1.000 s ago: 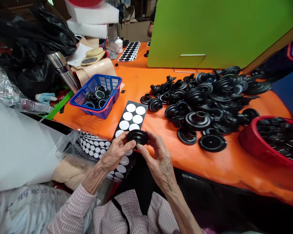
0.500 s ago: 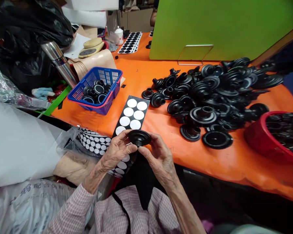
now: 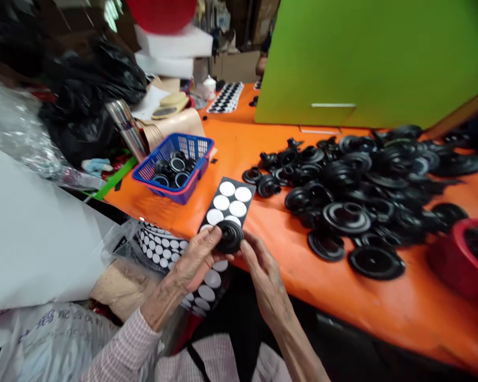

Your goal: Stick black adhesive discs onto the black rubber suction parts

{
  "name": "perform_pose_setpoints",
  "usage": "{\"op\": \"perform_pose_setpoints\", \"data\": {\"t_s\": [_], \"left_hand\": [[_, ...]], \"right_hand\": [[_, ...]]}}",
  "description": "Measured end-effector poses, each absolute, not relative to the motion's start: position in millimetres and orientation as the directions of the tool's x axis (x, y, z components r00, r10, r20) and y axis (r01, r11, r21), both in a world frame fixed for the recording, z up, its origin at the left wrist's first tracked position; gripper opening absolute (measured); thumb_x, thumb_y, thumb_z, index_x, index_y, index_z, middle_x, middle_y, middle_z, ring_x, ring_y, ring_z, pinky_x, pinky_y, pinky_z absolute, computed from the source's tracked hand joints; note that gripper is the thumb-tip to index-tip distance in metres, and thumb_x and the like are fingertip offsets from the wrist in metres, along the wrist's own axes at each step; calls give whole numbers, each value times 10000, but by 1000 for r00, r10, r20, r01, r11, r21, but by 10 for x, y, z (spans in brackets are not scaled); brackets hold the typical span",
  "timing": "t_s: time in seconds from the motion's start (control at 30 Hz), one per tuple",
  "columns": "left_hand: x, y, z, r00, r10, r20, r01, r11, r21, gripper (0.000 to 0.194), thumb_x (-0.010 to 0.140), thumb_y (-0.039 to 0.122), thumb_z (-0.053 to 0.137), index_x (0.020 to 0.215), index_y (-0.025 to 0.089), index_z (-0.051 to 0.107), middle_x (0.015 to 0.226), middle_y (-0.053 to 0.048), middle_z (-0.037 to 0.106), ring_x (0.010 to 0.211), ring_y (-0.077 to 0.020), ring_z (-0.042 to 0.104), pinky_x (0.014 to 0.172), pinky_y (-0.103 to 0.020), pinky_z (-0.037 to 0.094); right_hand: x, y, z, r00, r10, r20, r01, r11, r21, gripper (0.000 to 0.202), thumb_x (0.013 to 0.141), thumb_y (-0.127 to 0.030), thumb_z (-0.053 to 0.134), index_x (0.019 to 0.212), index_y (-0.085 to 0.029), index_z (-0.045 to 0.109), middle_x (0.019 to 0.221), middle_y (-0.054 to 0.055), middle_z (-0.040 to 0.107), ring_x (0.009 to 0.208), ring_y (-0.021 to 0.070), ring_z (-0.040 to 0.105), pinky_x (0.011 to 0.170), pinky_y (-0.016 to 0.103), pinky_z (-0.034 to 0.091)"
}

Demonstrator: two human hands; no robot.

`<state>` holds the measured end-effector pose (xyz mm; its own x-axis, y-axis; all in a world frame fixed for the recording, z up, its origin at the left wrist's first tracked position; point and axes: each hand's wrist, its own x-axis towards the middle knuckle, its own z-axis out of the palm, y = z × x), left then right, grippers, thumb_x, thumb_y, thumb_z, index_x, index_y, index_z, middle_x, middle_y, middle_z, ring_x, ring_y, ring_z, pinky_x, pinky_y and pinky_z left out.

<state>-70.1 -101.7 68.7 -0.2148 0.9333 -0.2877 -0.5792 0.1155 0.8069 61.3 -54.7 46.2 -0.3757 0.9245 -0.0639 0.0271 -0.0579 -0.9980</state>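
A black ridged round disc [image 3: 230, 237] is held between my two hands at the table's front edge, its stepped face turned up toward me. My left hand [image 3: 196, 259] pinches its left rim, with fingers passing underneath. The fingers of my right hand [image 3: 263, 268] close on its right edge. Just behind the disc lies a black strip of white round stickers [image 3: 238, 208], which drapes over the edge below my left hand. Farther right, a big heap of similar black discs with short stems [image 3: 346, 212] covers the table.
A blue and pink basket [image 3: 199, 172] holding several small black round parts stands to the left on the orange table [image 3: 239, 140]. A red tub [image 3: 448, 260] is at the right. The green board [image 3: 366, 58] rises behind the heap. A steel flask [image 3: 124, 124] leans at the left.
The disc has been tipped, from its stem pointing down to its ridged face showing upward. My left hand has shifted its grip along the rim. The camera view has swung.
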Motion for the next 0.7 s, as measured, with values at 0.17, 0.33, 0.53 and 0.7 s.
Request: {"op": "perform_pose_setpoints", "data": {"t_s": [0.17, 0.33, 0.53, 0.7], "left_hand": [[-998, -782, 1044, -294, 932, -213, -507, 37, 861, 326, 780, 395, 710, 894, 97, 643, 897, -98, 672, 745, -139, 613, 596, -227, 506], [-1648, -384, 1659, -539, 841, -44, -214, -86, 973, 429, 800, 463, 664, 995, 82, 636, 987, -145, 671, 812, -178, 640, 671, -278, 524], [-1786, -892, 1492, -589, 790, 170, 335, 48, 941, 414, 784, 491, 664, 1027, 155, 653, 907, -56, 678, 819, -166, 633, 733, -293, 498], [-1299, -1737, 332, -607, 739, -292, 31, 389, 921, 354, 759, 485, 663, 899, 160, 656, 898, -59, 675, 847, -176, 609, 781, -309, 487]], "right_hand": [[694, -588, 334, -397, 867, -301, 74, -297, -952, 464, 750, -577, 655, 1026, -204, 673, 957, 78, 725, 922, 266, 687, 840, 374, 572], [772, -615, 152, -454, 843, -290, 163, -242, -957, 416, 724, -585, 656, 889, -206, 701, 817, 64, 716, 844, 256, 689, 772, 325, 579], [746, -860, 30, -336, 880, -337, 389, -196, -900, 500, 709, -639, 581, 908, -190, 670, 951, 114, 725, 891, 286, 677, 840, 394, 532], [546, -976, -54, -393, 844, -365, 128, -343, -930, 487, 723, -581, 663, 965, -158, 653, 875, 86, 731, 785, 228, 683, 700, 330, 560]]}}
